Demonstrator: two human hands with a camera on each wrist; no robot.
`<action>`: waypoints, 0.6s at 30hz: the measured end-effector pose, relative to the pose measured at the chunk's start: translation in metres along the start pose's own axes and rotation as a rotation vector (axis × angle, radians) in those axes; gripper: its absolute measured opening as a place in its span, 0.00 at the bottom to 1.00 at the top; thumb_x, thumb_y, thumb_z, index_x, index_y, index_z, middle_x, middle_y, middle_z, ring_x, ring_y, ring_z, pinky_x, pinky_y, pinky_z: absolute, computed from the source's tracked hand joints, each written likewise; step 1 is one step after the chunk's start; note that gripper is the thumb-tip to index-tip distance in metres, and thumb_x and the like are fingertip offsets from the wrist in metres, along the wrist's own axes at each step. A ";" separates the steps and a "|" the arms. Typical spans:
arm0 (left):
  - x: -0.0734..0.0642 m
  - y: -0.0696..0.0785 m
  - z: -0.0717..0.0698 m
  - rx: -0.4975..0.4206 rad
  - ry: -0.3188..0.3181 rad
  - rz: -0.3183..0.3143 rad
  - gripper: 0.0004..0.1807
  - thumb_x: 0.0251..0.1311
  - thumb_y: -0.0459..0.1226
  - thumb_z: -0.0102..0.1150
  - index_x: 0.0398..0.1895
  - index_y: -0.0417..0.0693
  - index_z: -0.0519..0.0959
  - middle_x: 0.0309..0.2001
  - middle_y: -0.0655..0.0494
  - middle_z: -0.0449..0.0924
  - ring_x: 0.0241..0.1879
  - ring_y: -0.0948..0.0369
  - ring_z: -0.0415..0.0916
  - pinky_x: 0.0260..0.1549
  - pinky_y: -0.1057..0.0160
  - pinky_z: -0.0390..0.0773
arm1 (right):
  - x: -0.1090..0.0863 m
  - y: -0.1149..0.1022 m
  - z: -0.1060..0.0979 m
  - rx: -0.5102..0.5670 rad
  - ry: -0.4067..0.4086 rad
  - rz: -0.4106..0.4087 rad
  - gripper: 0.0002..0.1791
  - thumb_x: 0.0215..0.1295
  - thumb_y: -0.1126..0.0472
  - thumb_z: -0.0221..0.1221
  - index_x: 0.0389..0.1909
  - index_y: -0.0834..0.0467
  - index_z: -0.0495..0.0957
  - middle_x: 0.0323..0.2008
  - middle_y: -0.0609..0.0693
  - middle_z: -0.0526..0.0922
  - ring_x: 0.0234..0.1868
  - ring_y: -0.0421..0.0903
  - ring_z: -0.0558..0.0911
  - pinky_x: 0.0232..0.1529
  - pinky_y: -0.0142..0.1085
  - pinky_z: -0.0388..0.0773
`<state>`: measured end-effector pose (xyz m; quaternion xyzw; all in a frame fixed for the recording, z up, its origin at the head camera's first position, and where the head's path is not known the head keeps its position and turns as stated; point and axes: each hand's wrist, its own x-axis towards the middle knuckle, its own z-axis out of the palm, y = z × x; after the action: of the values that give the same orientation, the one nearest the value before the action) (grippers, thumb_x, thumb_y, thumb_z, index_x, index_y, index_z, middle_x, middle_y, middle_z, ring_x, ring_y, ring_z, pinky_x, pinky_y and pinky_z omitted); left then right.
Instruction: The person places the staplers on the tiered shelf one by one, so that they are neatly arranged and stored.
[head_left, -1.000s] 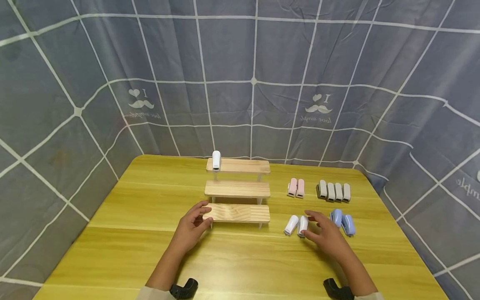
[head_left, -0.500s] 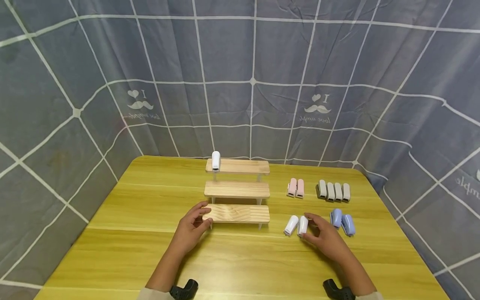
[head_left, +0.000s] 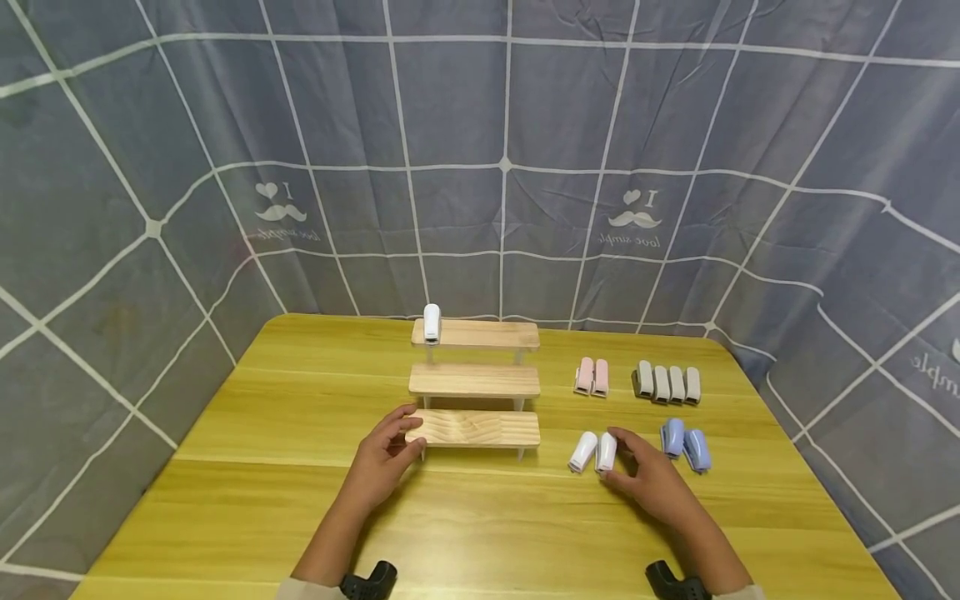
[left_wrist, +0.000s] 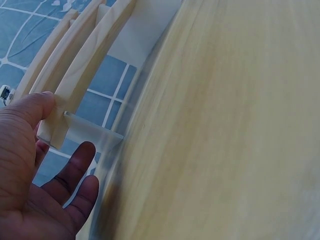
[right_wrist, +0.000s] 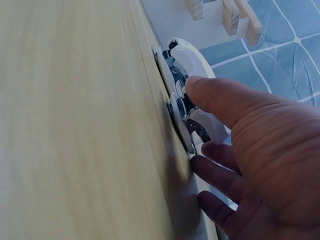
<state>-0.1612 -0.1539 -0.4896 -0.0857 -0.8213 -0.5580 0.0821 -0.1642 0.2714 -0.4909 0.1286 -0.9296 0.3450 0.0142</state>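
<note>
My left hand (head_left: 377,468) grips the left end of the lowest step of a three-step wooden display stand (head_left: 480,428). In the left wrist view its thumb (left_wrist: 41,104) presses on the step's end, while the other fingers lie behind and below. Over at the right, my right hand (head_left: 654,479) pinches a white mini stapler (head_left: 606,451) lengthwise, thumb at the near end and forefinger at the far end. A second white mini stapler (head_left: 582,452) lies just left of it. The right wrist view shows the thumb (right_wrist: 197,86) against the stapler, with the forefinger mostly hidden.
Another white stapler (head_left: 432,323) stands on the top step's left end. Behind the right hand lie two pink staplers (head_left: 592,377) and a row of grey staplers (head_left: 669,383). Two blue staplers (head_left: 686,443) sit close to its right. A grey curtain (head_left: 465,208) surrounds the table.
My right thumb and forefinger have closed in on the right-hand white stapler. The left hand keeps its place on the lowest step.
</note>
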 end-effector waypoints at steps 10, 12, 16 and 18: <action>0.001 -0.002 0.001 0.000 0.008 0.021 0.16 0.63 0.32 0.66 0.53 0.42 0.81 0.67 0.52 0.71 0.51 0.56 0.76 0.46 0.62 0.79 | -0.002 -0.001 0.001 -0.041 0.006 0.004 0.38 0.62 0.58 0.69 0.70 0.63 0.66 0.63 0.63 0.74 0.65 0.64 0.70 0.62 0.60 0.65; 0.001 -0.002 0.001 0.000 0.008 0.026 0.16 0.63 0.32 0.66 0.53 0.42 0.81 0.67 0.52 0.71 0.51 0.55 0.76 0.46 0.62 0.79 | -0.002 -0.002 0.000 -0.039 0.005 0.006 0.37 0.62 0.58 0.69 0.70 0.62 0.66 0.63 0.63 0.74 0.65 0.64 0.70 0.62 0.60 0.65; 0.001 -0.002 0.001 0.001 0.002 0.021 0.16 0.63 0.32 0.66 0.54 0.42 0.81 0.67 0.52 0.71 0.51 0.55 0.77 0.46 0.62 0.79 | -0.002 0.000 0.000 -0.038 -0.002 0.013 0.37 0.63 0.57 0.68 0.70 0.62 0.66 0.63 0.63 0.74 0.66 0.64 0.70 0.62 0.60 0.65; 0.001 -0.002 0.001 0.001 0.002 0.019 0.16 0.63 0.32 0.66 0.54 0.42 0.81 0.67 0.52 0.70 0.51 0.55 0.77 0.46 0.62 0.78 | -0.002 0.000 0.001 -0.037 -0.003 0.013 0.37 0.63 0.56 0.68 0.70 0.62 0.66 0.64 0.63 0.74 0.66 0.64 0.70 0.62 0.60 0.65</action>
<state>-0.1630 -0.1533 -0.4919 -0.0928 -0.8206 -0.5570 0.0882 -0.1623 0.2715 -0.4917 0.1226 -0.9367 0.3276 0.0129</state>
